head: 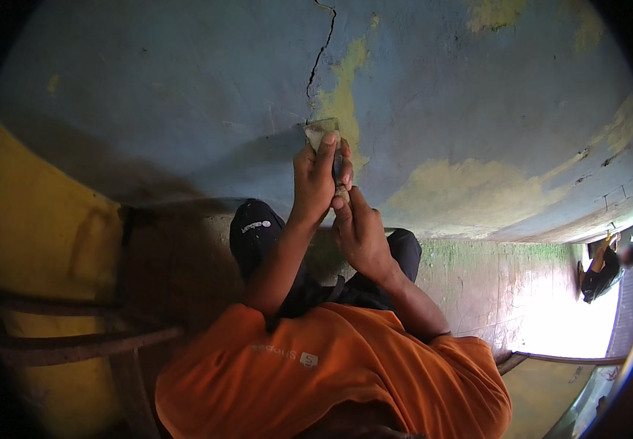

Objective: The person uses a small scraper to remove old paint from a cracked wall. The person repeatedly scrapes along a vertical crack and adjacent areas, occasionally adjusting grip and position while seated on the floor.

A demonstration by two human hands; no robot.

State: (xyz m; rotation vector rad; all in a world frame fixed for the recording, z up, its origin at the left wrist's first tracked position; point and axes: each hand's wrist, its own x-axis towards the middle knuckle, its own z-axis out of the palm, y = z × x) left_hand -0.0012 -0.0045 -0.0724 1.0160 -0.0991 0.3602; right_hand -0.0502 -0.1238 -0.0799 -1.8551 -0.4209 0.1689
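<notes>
Both of my hands are on one scraper point(314, 129), a flat tool with a wide, pale-smeared metal blade and a dark handle. My left hand point(316, 178) wraps around it, thumb lying on the blade. Lower down, my right hand point(361, 230) grips the handle's butt end point(342, 193) between thumb and fingers. The blade's edge lies against or very close to a painted blue-grey wall point(195, 93); exact contact is hard to tell. Just above the blade, a dark jagged crack point(323, 50) runs up the wall. Beside it is a yellowish patch point(349, 82) of worn paint.
My bent knees point(256, 225) are close to the wall's foot. A yellow wall point(47, 219) and a wooden frame point(91, 345) stand at left. Worn flooring point(470, 285) extends right towards a bright opening point(563, 313), where another person point(604, 274) is beside the wall.
</notes>
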